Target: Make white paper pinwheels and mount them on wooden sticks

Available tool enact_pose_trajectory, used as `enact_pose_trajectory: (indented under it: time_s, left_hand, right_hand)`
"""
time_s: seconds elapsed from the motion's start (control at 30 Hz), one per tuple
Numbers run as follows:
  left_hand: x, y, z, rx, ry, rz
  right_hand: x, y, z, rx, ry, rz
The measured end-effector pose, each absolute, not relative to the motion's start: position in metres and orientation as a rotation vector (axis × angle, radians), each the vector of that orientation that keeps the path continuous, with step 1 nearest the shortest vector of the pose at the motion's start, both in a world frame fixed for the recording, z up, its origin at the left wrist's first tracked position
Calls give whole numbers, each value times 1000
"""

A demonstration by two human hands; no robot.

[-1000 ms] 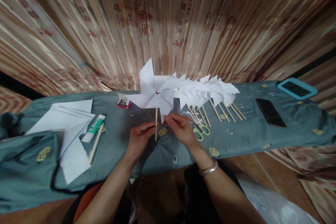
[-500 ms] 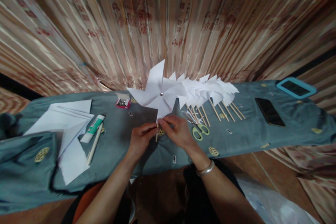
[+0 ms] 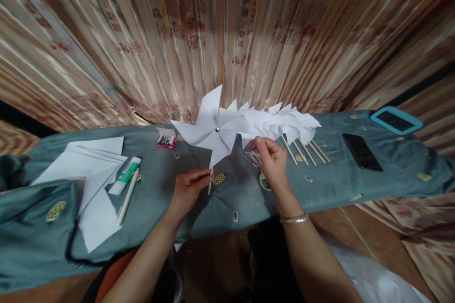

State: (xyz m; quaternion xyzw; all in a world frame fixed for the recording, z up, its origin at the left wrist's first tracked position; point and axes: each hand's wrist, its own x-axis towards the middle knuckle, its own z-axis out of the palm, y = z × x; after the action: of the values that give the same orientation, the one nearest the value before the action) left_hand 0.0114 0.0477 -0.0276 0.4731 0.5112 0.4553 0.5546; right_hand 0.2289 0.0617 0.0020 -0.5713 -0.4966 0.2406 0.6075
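Observation:
My left hand (image 3: 187, 189) pinches the wooden stick of a white paper pinwheel (image 3: 213, 129) and holds it upright over the grey-green cloth (image 3: 231, 189). A metal pin shows at the pinwheel's centre. My right hand (image 3: 272, 158) is raised to the right of it, thumb and forefinger curled together near the lower right blade; I cannot make out whether they grip anything. Behind it, a row of finished white pinwheels (image 3: 280, 125) lies on the cloth with their sticks pointing toward me.
White paper sheets (image 3: 88, 165), a glue tube (image 3: 125, 176) and a pencil (image 3: 128, 196) lie at the left. A small box of pins (image 3: 166, 140) sits near the curtain. Green-handled scissors (image 3: 263, 182) lie under my right wrist. A black phone (image 3: 362, 152) and a blue-framed device (image 3: 396, 120) rest at the right.
My right hand has left the stick and risen to the right, toward the blades. The pinwheel has turned, and my left hand alone keeps the stick.

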Motion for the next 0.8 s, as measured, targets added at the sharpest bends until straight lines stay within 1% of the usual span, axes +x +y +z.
enact_pose_trajectory:
  time_s: [0.1, 0.2, 0.37, 0.8]
  left_hand:
    - [12, 46, -27, 1113, 1203, 1046]
    - [14, 45, -27, 1124, 1185, 1026]
    - [15, 44, -26, 1143, 1168, 1004]
    - [14, 47, -28, 1133, 1176, 1041]
  right_hand:
    - [236, 69, 5, -1286, -999, 512]
    - [238, 73, 9, -1249, -1010, 499]
    - [235, 73, 10, -1202, -1084, 563]
    - [226, 67, 4, -1219, -1015, 691]
